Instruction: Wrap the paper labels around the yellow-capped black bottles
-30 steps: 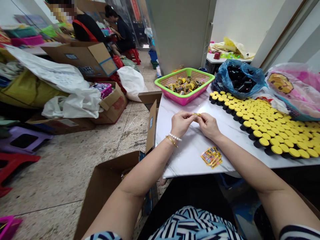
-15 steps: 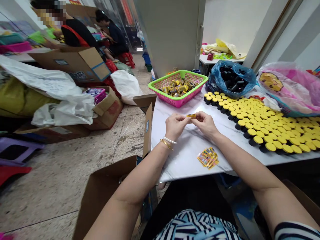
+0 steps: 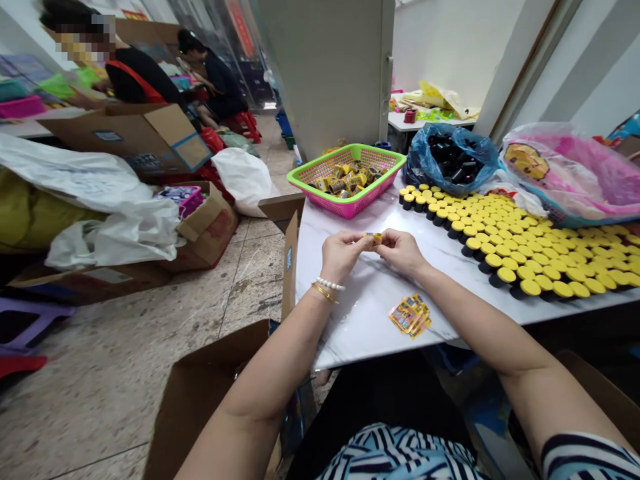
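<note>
Pinching a small yellow piece (image 3: 374, 237) above a white marbled table (image 3: 360, 333).

Nearest, flat printed pieces (image 3: 411, 315) lie in a loose, overlapping pile close to the table's front edge. Beyond them, the left hand (image 3: 341, 255), a beaded bracelet (image 3: 330, 285) at its wrist, and the right hand (image 3: 403, 252) have thumbs and fingers closed on the yellow piece from either side. Rows of yellow-topped black cylinders (image 3: 540, 250) stand to the right. Farther off sit a green-rimmed pink basket (image 3: 346, 208) of yellow-and-black rolls (image 3: 356, 180) and a blue bag (image 3: 419, 163) of black items (image 3: 463, 170); behind the basket rises a grey cabinet (image 3: 330, 73).
</note>
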Tool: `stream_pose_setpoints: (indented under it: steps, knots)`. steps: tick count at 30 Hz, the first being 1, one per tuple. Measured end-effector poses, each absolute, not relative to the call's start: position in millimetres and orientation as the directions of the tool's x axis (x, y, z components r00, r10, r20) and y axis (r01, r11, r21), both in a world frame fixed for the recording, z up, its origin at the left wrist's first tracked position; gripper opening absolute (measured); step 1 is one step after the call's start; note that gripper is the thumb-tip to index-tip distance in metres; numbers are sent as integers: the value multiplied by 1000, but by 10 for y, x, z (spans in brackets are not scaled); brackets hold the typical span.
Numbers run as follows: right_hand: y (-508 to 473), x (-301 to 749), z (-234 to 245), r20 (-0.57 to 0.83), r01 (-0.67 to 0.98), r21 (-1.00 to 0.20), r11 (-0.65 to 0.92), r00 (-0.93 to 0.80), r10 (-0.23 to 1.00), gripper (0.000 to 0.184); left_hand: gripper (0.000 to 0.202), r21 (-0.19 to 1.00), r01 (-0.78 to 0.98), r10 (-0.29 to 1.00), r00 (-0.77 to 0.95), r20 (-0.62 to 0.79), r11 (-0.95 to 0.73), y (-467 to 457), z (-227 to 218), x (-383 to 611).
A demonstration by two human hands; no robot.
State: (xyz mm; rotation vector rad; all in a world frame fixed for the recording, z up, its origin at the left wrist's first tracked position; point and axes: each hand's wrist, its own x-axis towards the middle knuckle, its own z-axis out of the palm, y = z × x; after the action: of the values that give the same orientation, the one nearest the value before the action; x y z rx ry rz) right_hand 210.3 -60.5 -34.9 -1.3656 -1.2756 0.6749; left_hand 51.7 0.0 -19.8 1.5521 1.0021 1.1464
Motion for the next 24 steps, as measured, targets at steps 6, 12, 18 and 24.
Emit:
stream_pose_setpoints:
  steps: [6, 12, 18, 24]
  knots:
    - [-701, 2329, -107, 317, 516, -830, 211, 126, 940, 31, 38, 999, -54, 934, 358, 16, 4, -20, -100, 511]
    - [-962, 3343, 190, 632, 868, -302, -394, 491, 599, 42, 40, 979, -141, 925, 369, -88, 149, 10, -91, 500]
    - [-826, 3741, -131, 489, 791, -201, -578, 592, 640, 44, 33, 902, -218, 834, 505, -222, 372, 16, -68, 480]
    - [-781, 3488, -120, 454, 806, -263, -530, 589, 669, 31, 27, 830, -264, 748, 616, -247, 491, 17, -8, 422]
